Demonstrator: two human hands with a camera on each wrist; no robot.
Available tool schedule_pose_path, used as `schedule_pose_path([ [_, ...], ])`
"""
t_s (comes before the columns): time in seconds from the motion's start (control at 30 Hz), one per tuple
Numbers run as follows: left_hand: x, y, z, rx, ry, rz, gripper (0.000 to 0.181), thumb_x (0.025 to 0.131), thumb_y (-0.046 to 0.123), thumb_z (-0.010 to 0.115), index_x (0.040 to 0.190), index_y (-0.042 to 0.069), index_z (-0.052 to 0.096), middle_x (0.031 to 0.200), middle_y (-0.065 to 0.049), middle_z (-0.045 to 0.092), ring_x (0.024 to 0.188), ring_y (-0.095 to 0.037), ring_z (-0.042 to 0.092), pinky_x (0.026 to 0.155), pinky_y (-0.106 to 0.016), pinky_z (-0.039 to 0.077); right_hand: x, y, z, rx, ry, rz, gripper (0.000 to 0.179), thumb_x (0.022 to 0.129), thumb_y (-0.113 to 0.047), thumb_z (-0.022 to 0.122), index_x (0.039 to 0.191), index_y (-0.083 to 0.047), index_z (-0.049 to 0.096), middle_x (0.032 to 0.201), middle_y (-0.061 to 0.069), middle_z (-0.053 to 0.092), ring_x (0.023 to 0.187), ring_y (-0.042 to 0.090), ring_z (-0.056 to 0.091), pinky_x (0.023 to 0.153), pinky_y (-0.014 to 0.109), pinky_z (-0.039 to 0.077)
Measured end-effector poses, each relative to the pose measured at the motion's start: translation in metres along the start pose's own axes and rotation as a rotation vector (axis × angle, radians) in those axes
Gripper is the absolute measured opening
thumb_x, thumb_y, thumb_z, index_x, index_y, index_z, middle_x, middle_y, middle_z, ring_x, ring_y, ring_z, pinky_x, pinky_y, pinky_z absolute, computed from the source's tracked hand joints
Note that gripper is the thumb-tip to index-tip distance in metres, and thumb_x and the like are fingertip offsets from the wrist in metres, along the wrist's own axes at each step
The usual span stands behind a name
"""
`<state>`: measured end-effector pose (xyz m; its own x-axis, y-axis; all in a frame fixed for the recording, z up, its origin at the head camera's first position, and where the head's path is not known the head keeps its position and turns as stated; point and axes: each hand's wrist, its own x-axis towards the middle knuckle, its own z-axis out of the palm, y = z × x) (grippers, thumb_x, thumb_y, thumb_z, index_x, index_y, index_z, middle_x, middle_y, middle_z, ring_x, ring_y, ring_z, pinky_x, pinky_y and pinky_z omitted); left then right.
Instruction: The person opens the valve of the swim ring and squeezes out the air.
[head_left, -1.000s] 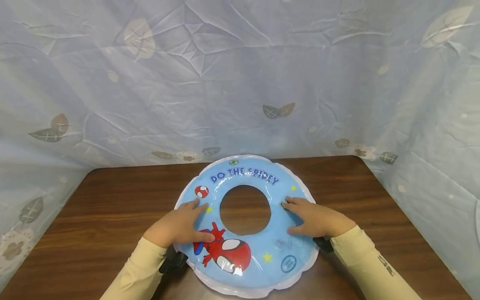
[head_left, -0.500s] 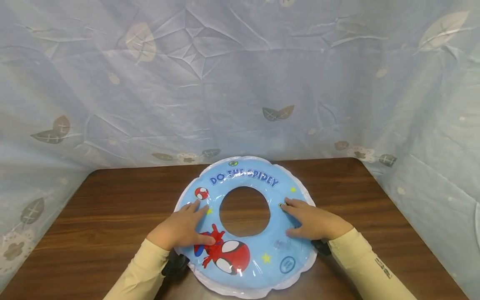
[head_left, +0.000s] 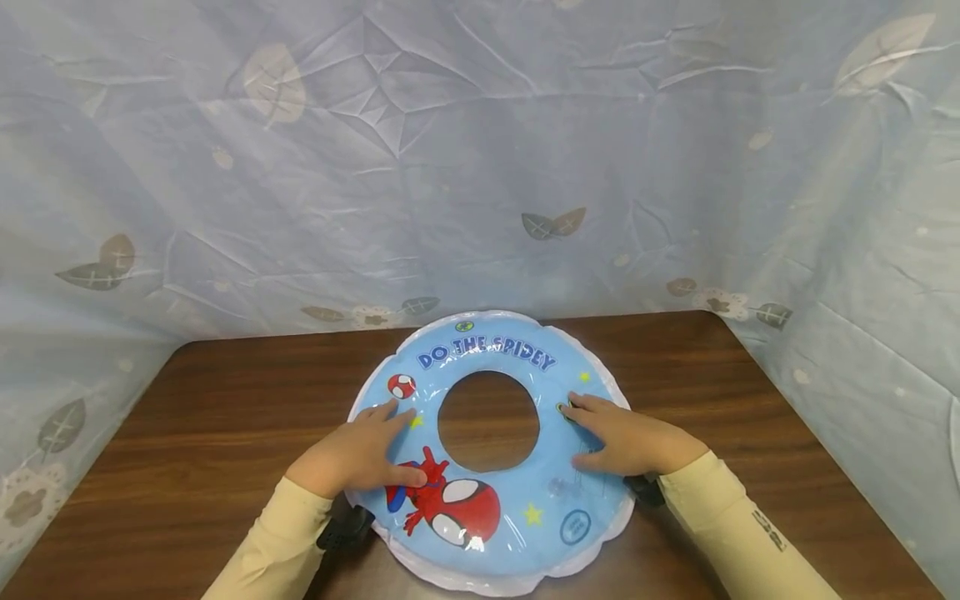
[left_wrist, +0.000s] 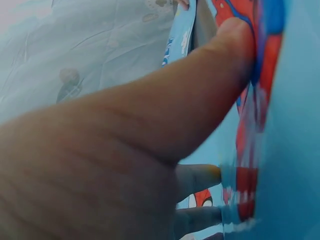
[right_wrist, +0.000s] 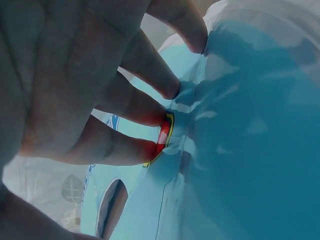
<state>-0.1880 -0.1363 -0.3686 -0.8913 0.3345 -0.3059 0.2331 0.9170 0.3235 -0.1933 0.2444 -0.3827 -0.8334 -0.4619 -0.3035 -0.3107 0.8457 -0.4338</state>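
Note:
A light blue inflatable swim ring [head_left: 491, 533] with a white scalloped edge lies on the table, printed with a red cartoon figure and "DO THE SPIDEY". My left hand [head_left: 360, 450] rests on its left side, fingers spread, the thumb over the red figure. On the opposite side my right hand [head_left: 630, 437] touches the ring with spread fingertips. In the left wrist view the thumb [left_wrist: 235, 45] lies against the printed figure. The right wrist view shows several fingertips [right_wrist: 197, 42] pressing the blue vinyl along a crease.
The dark wood table [head_left: 247, 417] extends on both sides of the ring. A pale blue curtain [head_left: 465, 167] with leaf prints hangs behind it and along both sides. Black wrist devices [head_left: 345, 527] sit under the cuffs of the cream sleeves [head_left: 266, 542].

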Motion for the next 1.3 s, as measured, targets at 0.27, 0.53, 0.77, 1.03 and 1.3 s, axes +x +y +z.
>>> schedule_pose_path([
  [0.27, -0.002, 0.003, 0.001, 0.035, 0.018, 0.006, 0.101, 0.074, 0.057, 0.086, 0.155, 0.010, 0.048, 0.161, -0.025, 0.037, 0.145, -0.053, 0.034, 0.093, -0.068, 0.052, 0.000, 0.001, -0.003, 0.016, -0.009, -0.008, 0.081, 0.094, -0.047, 0.072, 0.160, -0.011, 0.039, 0.169, 0.014, 0.027, 0.155, 0.040, 0.024, 0.118, 0.061, 0.032],
  [0.53, 0.002, 0.001, 0.001, 0.048, 0.037, 0.020, 0.099, 0.079, 0.056, 0.084, 0.157, 0.010, 0.044, 0.162, -0.025, 0.035, 0.147, -0.051, 0.032, 0.091, -0.062, 0.056, 0.003, 0.007, -0.007, 0.030, -0.004, -0.022, 0.083, 0.095, -0.047, 0.070, 0.162, -0.011, 0.036, 0.171, 0.015, 0.023, 0.156, 0.042, 0.020, 0.119, 0.062, 0.029],
  [0.77, 0.004, -0.002, 0.002, 0.057, 0.046, 0.029, 0.098, 0.080, 0.057, 0.082, 0.157, 0.010, 0.044, 0.163, -0.024, 0.034, 0.148, -0.050, 0.031, 0.092, -0.062, 0.055, 0.004, 0.010, -0.008, 0.025, -0.002, -0.042, 0.083, 0.096, -0.047, 0.069, 0.162, -0.010, 0.034, 0.171, 0.017, 0.022, 0.156, 0.042, 0.020, 0.120, 0.062, 0.028],
  [1.03, -0.001, -0.003, -0.010, 0.001, 0.168, 0.044, 0.092, 0.083, 0.056, 0.080, 0.155, 0.009, 0.047, 0.153, -0.023, 0.048, 0.137, -0.047, 0.049, 0.090, -0.060, 0.057, -0.001, 0.011, -0.011, -0.044, 0.109, -0.073, 0.073, 0.096, -0.045, 0.070, 0.155, -0.007, 0.047, 0.164, 0.017, 0.037, 0.151, 0.041, 0.034, 0.116, 0.060, 0.036],
  [1.3, -0.008, -0.005, -0.022, -0.050, 0.430, 0.064, 0.087, 0.087, 0.053, 0.077, 0.155, 0.008, 0.046, 0.149, -0.021, 0.052, 0.131, -0.041, 0.054, 0.094, -0.061, 0.055, -0.013, 0.011, -0.017, -0.059, 0.220, -0.042, 0.069, 0.096, -0.046, 0.071, 0.150, -0.007, 0.053, 0.158, 0.021, 0.045, 0.144, 0.044, 0.043, 0.109, 0.065, 0.042],
])
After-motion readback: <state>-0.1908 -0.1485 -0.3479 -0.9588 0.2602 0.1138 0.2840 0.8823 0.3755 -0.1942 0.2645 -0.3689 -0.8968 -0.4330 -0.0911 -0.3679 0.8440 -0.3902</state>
